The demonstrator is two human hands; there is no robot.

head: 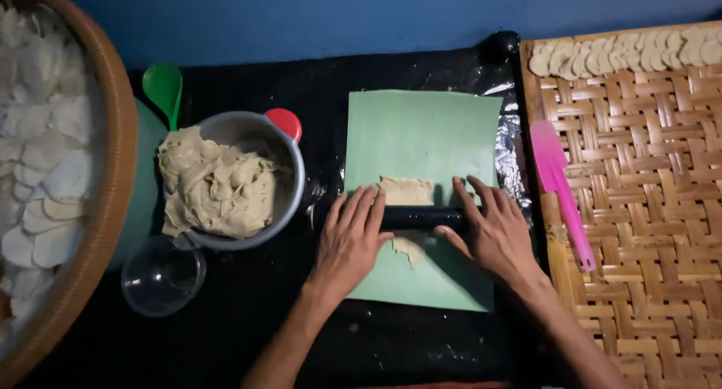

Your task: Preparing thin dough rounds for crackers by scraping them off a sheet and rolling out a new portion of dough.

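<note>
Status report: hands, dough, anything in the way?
Left hand and right hand flat on black rolling pin. Thin beige dough sheet under it, on green sheet. Nothing in the way.

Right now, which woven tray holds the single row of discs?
The flat woven tray on the right: one row along its far edge. The round basket on the left is heaped.

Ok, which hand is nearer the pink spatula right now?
Right. The right hand presses the black roller beside the pink spatula; the left hand is further off, toward the dough bowl.
</note>
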